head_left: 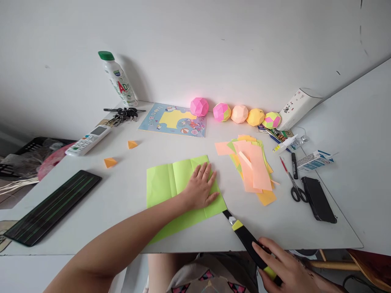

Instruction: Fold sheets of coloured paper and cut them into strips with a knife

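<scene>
A sheet of bright green paper (pixel 160 185) with fold creases lies in front of me near the table's front edge. My left hand (pixel 200 187) presses flat on its right part, fingers spread. My right hand (pixel 277 264) grips the handle of a black and yellow utility knife (pixel 249 240). The knife's dark blade points up and left, and its tip is at the paper's lower right corner. Whether the blade is under the paper there, I cannot tell.
Cut strips of orange, green and peach paper (pixel 256 171) lie to the right, with scissors (pixel 297 193) and a black phone (pixel 319 199) beyond. Several paper balls (pixel 240 114) line the wall. Two orange folded pieces (pixel 110 162), a remote (pixel 88 140) and a dark panel (pixel 53 207) lie left.
</scene>
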Demonstrator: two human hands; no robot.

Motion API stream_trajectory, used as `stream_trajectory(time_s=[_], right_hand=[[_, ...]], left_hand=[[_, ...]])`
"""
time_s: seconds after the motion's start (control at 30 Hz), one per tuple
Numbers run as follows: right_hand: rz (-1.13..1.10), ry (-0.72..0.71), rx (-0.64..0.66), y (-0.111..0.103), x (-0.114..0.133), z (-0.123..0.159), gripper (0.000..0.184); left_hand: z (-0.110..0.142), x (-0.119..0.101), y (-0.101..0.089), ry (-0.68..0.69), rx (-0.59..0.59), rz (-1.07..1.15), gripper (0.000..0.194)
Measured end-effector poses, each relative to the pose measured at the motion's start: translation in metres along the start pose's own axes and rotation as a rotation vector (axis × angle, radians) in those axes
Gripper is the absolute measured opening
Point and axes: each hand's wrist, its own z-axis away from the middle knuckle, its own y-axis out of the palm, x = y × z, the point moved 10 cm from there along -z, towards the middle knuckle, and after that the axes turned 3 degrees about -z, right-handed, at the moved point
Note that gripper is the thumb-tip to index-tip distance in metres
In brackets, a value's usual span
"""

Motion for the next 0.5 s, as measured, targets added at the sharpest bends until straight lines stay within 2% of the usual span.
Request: stream_trajectory(time_s=[0.13, 0.33, 0.5], right_hand=[[0.002, -0.002, 0.009, 0.0, 0.001, -0.003, 0.045], [0.016, 0.025, 0.092, 0.006, -0.007, 0.005, 0.047], [0.015, 0.042, 0.087, 0.003, -0.009, 0.005, 0.046]], left_hand=[[0.0, 0.001, 0.002, 0.001, -0.004, 0.028, 0.087], [0.0, 0.002, 0.004, -0.017, 0.013, 0.039, 0.11], [-0.002, 0.002, 0.008, -0.027, 0.052, 0.033, 0.115]])
